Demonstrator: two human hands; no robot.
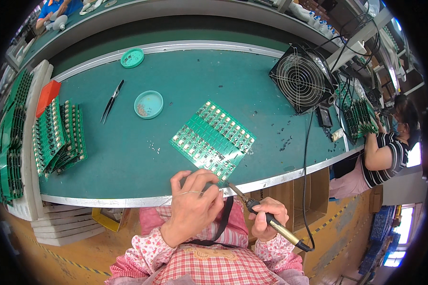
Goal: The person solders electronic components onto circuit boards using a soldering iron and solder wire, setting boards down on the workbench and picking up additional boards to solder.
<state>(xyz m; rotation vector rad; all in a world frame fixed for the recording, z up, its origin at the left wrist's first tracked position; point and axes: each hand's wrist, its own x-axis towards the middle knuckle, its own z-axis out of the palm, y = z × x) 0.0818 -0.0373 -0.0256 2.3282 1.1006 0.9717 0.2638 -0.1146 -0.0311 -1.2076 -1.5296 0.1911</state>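
A green circuit board (213,137) lies turned cornerwise on the bench mat, its rows of small white and black parts facing up. At its near corner my left hand (195,199) is closed with curled fingers, a thin strand of solder wire (191,192) running across them. What the fingertips press on is partly hidden. My right hand (269,217) grips a soldering iron (283,231) by its handle. The iron's tip points up and left to the board's near corner, close to my left fingertips.
Tweezers (111,102) and two green dishes (149,105) (132,58) lie to the left and back. Stacked boards (59,137) stand at left beside a red box (48,97). A black fan (302,78) stands at back right; the iron's cord (305,175) loops below it. A co-worker (385,147) sits at right.
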